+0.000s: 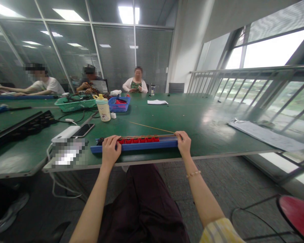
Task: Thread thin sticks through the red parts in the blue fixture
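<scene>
Head view: cord (152,127) is pinched by right hand (183,143) at rail's (147,146) right end, on desk (187,111); left hand (111,150) is curled over rail, grip unclear. Cord judged light, limp; best held by ends.

Across the long green-topped table (200,114) I see a glass partition wall (154,55) with pale metal frames (92,33) and grey slatted blinds (114,60), bright rectangular light panels (128,14) showing in its upper panes (154,11). To my right, a silvery metal railing (243,71) runs before large slanted windows (266,47) full of daylight, with a round red seat (299,216) above the dark grey floor (172,182).
</scene>
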The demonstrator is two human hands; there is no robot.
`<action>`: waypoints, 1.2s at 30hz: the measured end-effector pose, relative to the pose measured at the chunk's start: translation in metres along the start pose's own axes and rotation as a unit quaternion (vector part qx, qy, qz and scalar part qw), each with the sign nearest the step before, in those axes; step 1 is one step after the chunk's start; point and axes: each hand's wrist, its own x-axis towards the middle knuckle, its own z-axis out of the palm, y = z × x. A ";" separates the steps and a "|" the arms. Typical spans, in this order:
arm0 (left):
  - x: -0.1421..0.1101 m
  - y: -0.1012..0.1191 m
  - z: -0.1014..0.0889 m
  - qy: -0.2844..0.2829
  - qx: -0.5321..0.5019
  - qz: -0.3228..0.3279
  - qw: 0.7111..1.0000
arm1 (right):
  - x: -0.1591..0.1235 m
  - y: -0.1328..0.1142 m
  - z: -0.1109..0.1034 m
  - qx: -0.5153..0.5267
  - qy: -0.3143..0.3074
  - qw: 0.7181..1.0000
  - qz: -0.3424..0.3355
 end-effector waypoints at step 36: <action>0.000 -0.001 0.001 -0.005 -0.008 -0.010 1.000 | 0.000 -0.001 0.000 -0.028 0.040 0.999 -0.010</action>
